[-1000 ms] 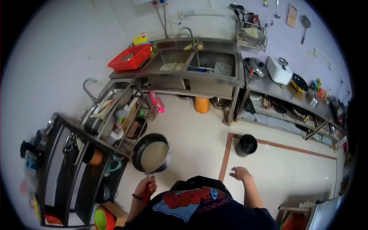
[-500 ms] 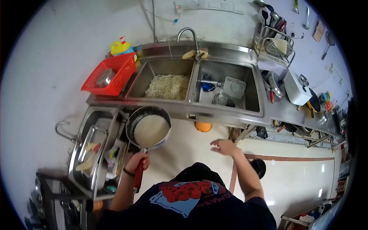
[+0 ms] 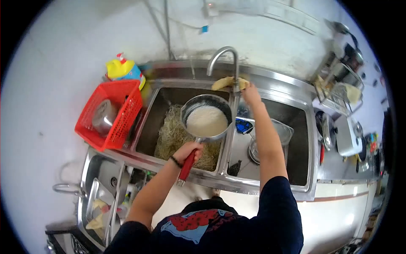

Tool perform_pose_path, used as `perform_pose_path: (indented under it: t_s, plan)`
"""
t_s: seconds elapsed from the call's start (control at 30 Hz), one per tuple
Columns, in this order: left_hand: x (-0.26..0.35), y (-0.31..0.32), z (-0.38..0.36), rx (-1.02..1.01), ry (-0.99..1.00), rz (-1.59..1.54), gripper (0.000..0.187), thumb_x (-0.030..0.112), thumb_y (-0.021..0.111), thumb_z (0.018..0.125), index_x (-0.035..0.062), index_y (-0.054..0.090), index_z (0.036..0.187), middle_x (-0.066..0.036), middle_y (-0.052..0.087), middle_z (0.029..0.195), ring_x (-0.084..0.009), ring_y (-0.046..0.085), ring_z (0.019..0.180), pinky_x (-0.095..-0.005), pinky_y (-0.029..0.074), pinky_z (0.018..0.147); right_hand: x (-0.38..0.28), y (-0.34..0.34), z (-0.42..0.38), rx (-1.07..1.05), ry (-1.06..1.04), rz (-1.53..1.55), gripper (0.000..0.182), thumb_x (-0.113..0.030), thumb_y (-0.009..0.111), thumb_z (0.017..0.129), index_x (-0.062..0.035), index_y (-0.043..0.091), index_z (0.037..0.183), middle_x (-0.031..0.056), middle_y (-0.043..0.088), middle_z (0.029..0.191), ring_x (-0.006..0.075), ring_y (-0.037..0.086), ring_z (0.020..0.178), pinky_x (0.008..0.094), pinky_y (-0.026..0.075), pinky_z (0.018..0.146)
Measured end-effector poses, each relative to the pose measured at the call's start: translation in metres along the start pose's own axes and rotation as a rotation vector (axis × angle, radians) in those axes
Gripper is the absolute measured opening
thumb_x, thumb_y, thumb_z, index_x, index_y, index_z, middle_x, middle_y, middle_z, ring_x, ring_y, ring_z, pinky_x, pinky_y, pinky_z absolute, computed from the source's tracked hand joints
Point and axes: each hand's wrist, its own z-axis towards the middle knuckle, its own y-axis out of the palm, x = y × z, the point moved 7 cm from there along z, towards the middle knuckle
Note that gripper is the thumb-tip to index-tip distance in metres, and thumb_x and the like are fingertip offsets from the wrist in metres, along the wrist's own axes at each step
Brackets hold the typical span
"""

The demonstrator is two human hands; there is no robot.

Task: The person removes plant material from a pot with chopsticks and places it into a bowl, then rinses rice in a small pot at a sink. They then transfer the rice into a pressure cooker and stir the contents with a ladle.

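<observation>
My left hand (image 3: 188, 153) is closed around the red handle of a saucepan (image 3: 185, 111), which holds pale, rice-like contents. The pan hangs over the left sink basin (image 3: 145, 139), where a heap of thin pale strands (image 3: 169, 135) lies. At the base of the curved faucet (image 3: 235, 63), my right hand (image 3: 251, 94) reaches its right side; the fingertips are mostly hidden there. A pale yellowish long piece (image 3: 224, 83) rests on the ledge behind the faucet, beside my right fingers. No water shows under the spout.
The right basin (image 3: 296, 161) holds a clear plastic container (image 3: 282, 132), a blue item (image 3: 244, 126) and wire-like kitchenware. A red basket (image 3: 134, 101) with a metal bowl (image 3: 104, 116) stands at left, by a yellow pump bottle (image 3: 122, 69). Lower left is a smaller sink (image 3: 91, 158).
The saucepan has moved from beside the counter to over the left basin, still in my left hand. My right hand has gone from above the floor to the faucet base. The view has shifted closer.
</observation>
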Motion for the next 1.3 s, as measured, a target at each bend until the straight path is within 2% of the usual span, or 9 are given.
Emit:
perform_pose_path:
  t_s: [0.23,0.3,0.37,0.47,0.77,0.87,0.97,1.1,1.3]
  plan:
    - [0.013,-0.012,0.05,-0.021,-0.043,-0.039,0.022,0.02,0.048,0.076,0.0109,0.041,0.057,0.001,0.041,0.047,-0.0086,0.042,0.038,-0.0213,0.036,0.036,-0.024,0.0,0.016,-0.722,0.106,-0.129,0.044,-0.039,0.046,0.078,0.002,0.059,0.084,0.0239,0.054,0.094,0.032,0.053,0.089,0.0392,0.042,0.075]
    - [0.009,-0.01,0.057,-0.072,-0.038,-0.1,0.024,0.021,0.048,0.076,0.0112,0.041,0.055,0.001,0.042,0.047,-0.009,0.042,0.038,-0.0206,0.037,0.036,-0.068,-0.032,0.041,-0.246,-0.133,0.352,0.05,-0.043,0.051,0.074,-0.0003,0.055,0.1,0.0193,0.053,0.103,0.0293,0.052,0.095,0.0332,0.04,0.081]
    - [0.006,-0.005,0.057,-0.093,-0.043,-0.088,0.025,0.021,0.048,0.075,0.0114,0.04,0.054,0.0,0.042,0.046,-0.0092,0.043,0.038,-0.0209,0.037,0.036,-0.115,-0.062,0.05,-0.37,0.2,1.188,0.07,-0.041,0.051,0.077,0.0027,0.026,0.124,0.0159,0.045,0.115,0.0196,0.038,0.111,0.0299,0.029,0.091]
    - [-0.003,-0.002,0.06,-0.116,-0.065,-0.023,0.026,0.021,0.049,0.074,0.011,0.042,0.051,-0.001,0.044,0.045,-0.0104,0.044,0.037,-0.0219,0.037,0.034,-0.143,-0.047,0.057,-0.479,0.409,1.668,0.051,-0.032,0.052,0.078,-0.0002,0.04,0.115,0.0089,0.055,0.099,0.0145,0.047,0.094,0.0283,0.033,0.081]
    - [-0.043,0.012,0.057,-0.172,-0.081,0.124,0.022,0.018,0.051,0.07,0.0048,0.044,0.054,-0.004,0.047,0.045,-0.0126,0.046,0.036,-0.0251,0.037,0.033,-0.07,-0.096,-0.001,-0.324,0.5,1.348,0.036,-0.028,0.049,0.081,-0.0034,0.048,0.107,0.004,0.057,0.087,0.0122,0.05,0.087,0.0272,0.034,0.082]
    - [-0.057,0.009,0.062,-0.184,-0.081,0.129,0.016,0.016,0.05,0.069,0.0037,0.044,0.062,-0.005,0.046,0.046,-0.0135,0.046,0.037,-0.0257,0.038,0.034,-0.062,-0.048,-0.071,-0.798,0.477,0.87,0.032,-0.029,0.051,0.078,-0.002,0.055,0.097,0.0053,0.058,0.081,0.013,0.053,0.079,0.0296,0.041,0.073]
    - [-0.061,0.007,0.064,-0.277,-0.099,0.204,0.019,0.017,0.05,0.071,0.0032,0.044,0.061,-0.005,0.046,0.047,-0.0147,0.046,0.037,-0.0259,0.039,0.035,-0.051,-0.001,-0.12,-0.698,0.166,0.13,0.038,-0.03,0.054,0.074,-0.0021,0.053,0.1,0.0152,0.057,0.082,0.0316,0.053,0.085,0.035,0.04,0.077]
    - [-0.051,0.006,0.074,-0.407,-0.176,0.432,0.022,0.02,0.052,0.073,0.0026,0.044,0.06,-0.005,0.046,0.047,-0.0151,0.047,0.038,-0.0267,0.04,0.036,-0.091,0.021,-0.125,-0.561,0.173,0.112,0.034,-0.026,0.054,0.072,-0.0032,0.054,0.098,0.02,0.051,0.097,0.0352,0.046,0.096,0.0376,0.037,0.083]
    - [-0.032,-0.021,0.088,-0.304,-0.19,0.606,0.027,0.026,0.053,0.075,0.0024,0.044,0.065,-0.005,0.046,0.051,-0.0134,0.044,0.037,-0.026,0.038,0.035,-0.13,-0.01,-0.17,-0.824,-0.695,0.207,0.02,-0.019,0.053,0.07,-0.0109,0.06,0.087,0.0121,0.041,0.116,0.0301,0.036,0.11,0.0442,0.028,0.091]
